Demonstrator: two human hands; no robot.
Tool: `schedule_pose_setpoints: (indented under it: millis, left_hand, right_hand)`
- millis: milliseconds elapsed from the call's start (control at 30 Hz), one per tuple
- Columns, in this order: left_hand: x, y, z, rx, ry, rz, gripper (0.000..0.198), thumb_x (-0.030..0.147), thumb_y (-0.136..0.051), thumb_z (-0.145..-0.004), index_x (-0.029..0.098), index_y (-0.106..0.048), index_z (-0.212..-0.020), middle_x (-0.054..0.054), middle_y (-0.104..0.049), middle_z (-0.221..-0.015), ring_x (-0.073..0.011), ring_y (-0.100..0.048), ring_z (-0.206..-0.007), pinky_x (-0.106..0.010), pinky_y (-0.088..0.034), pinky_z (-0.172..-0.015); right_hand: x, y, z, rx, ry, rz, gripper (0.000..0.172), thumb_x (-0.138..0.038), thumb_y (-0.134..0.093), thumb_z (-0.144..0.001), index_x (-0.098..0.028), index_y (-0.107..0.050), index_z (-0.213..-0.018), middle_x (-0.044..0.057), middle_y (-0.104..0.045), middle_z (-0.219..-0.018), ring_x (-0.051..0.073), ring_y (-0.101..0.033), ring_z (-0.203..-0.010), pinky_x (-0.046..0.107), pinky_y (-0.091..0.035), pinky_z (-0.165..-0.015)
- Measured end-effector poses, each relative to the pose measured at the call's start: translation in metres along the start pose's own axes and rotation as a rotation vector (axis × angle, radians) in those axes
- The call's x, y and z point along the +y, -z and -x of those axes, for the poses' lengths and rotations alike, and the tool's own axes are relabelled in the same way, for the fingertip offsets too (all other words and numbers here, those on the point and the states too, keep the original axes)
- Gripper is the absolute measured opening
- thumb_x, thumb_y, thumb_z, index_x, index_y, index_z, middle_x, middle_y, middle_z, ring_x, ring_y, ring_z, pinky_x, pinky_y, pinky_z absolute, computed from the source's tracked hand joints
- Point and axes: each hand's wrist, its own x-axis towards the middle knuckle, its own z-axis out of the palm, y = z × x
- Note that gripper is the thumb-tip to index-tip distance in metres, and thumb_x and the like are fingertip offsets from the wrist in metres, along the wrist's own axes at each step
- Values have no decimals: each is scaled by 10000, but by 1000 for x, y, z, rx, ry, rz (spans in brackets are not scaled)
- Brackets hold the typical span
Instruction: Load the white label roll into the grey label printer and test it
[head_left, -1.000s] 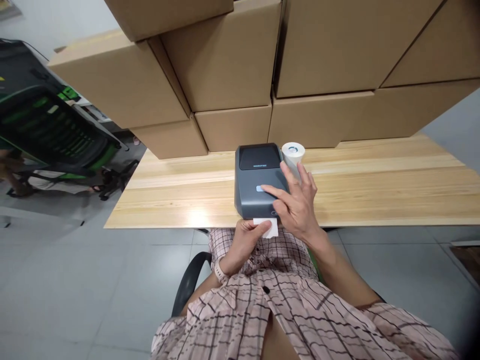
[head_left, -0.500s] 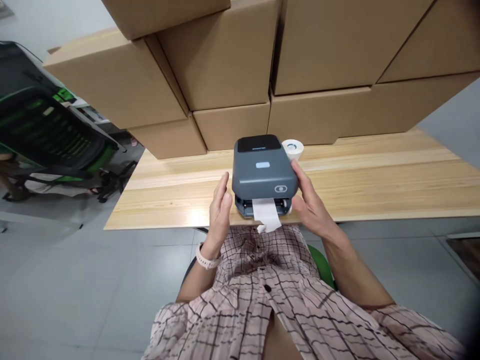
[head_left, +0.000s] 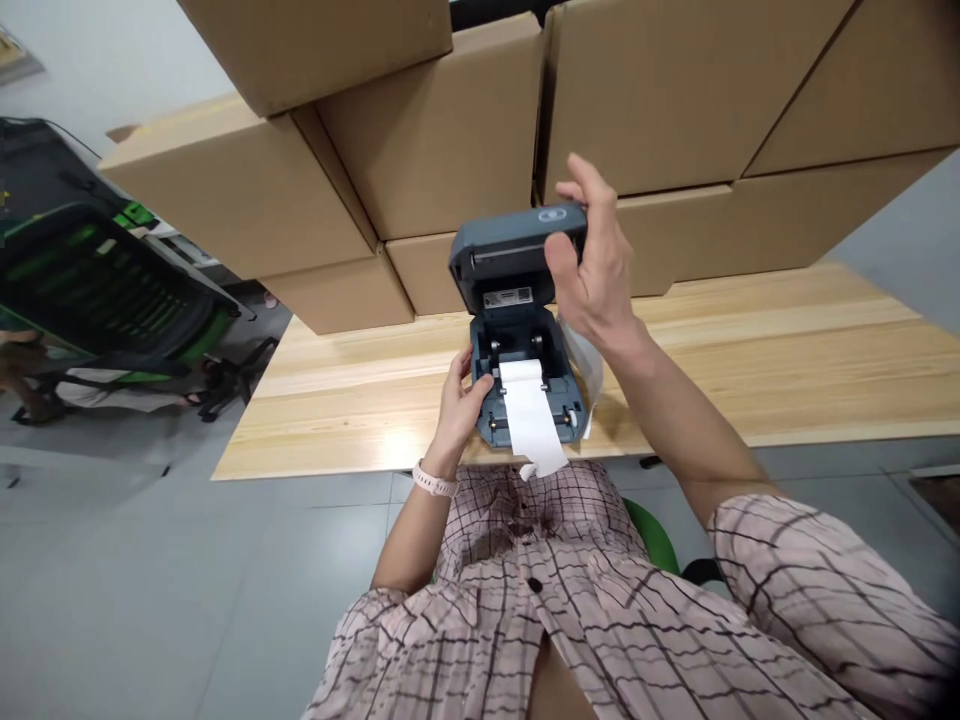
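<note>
A dark grey label printer stands near the front edge of the table, its lid swung up and back. Inside lies a roll of white paper, and its strip runs out over the front with a torn end. My right hand grips the lid's right front corner, thumb on the inner side. My left hand holds the left side of the printer's base, with the thumb on its rim. White paper shows behind my right wrist, partly hidden.
Stacked cardboard boxes line the back of the wooden table. A black and green office chair stands to the left, where part of a seated person shows. My lap is just below the table's front edge.
The printer's lid has gone from closed to raised, lifted by my right hand, uncovering the paper roll. My left hand has moved in from beside the printer onto its base.
</note>
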Motion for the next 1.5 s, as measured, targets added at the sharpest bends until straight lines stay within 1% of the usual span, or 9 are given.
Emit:
schedule_pose_setpoints:
  millis: [300,433,567,667,767,900,1200,1367,1500]
  left_hand:
    - [-5,-5,-18,-25,64,65,805,294,-844,-779,228,-497,-1503,-167,-614,-1503,-316,-575,-1418,-494,-470,-1179]
    - [-5,-6,-19,-39,50,55,750,281,-821,-786,225,-522,-1472,-160,-632,-1478,-310,-597,-1389,-481,-488,-1156]
    - [-6,-6,-19,-31,17,17,718,251,-806,-786,203,-544,-1453,-179,-637,-1460,-318,-602,-1379,-498,-479,-1160]
    - [-5,-6,-20,-31,16,15,722,260,-805,-779,208,-537,-1447,-167,-654,-1451,-302,-626,-1344,-488,-500,-1137]
    - [-5,-7,-20,-39,24,27,721,260,-801,-763,216,-542,-1435,-154,-665,-1452,-287,-656,-1303,-469,-519,-1110]
    - [-4,-7,-20,-10,17,18,727,224,-791,-729,181,-565,-1418,-180,-666,-1449,-300,-678,-1265,-477,-524,-1101]
    - [-2,-1,-24,-82,3,15,718,211,-741,-730,175,-584,-1430,-161,-716,-1404,-307,-672,-1301,-488,-508,-1134]
    - [2,4,-25,-147,6,43,706,202,-694,-726,152,-611,-1426,-168,-684,-1480,-300,-660,-1346,-462,-503,-1159]
    - [1,3,-21,-106,-27,27,664,194,-668,-747,191,-652,-1412,-121,-693,-1487,-283,-664,-1347,-437,-502,-1169]
  right_hand:
    - [13,-7,-69,-64,-205,72,675,-651,-195,-1125,-200,-355,-1600,31,-461,-1692,180,-470,-1538,357,-349,-1292]
    - [30,-19,-87,-95,-198,36,778,-652,-257,-1114,-91,-245,-1652,93,-337,-1760,221,-358,-1614,353,-300,-1311]
    - [30,-22,-81,20,-91,104,801,-687,-349,-1093,-149,-227,-1675,108,-295,-1768,303,-264,-1655,524,-272,-1330]
    - [11,-11,-45,41,78,130,596,-584,-439,-1089,-221,-438,-1561,104,-395,-1718,304,-288,-1637,530,-241,-1342]
    - [-4,0,5,-357,79,53,390,-459,-374,-1089,-208,-650,-1203,146,-727,-1274,314,-660,-1250,499,-490,-1098]
    - [-4,2,42,-954,86,52,333,-391,-327,-1074,-215,-609,-1088,106,-756,-1015,267,-684,-902,447,-491,-898]
    - [14,-21,8,-1279,147,-72,157,-327,-525,-977,-221,-599,-1066,58,-746,-926,193,-625,-751,315,-448,-689]
    - [32,22,16,-1214,-42,-524,539,-496,-622,-962,-223,-558,-1423,81,-775,-1112,206,-712,-881,318,-547,-718]
    - [59,96,70,-901,-233,-679,718,-623,-733,-873,-388,-543,-1525,71,-781,-1102,287,-763,-960,441,-608,-819]
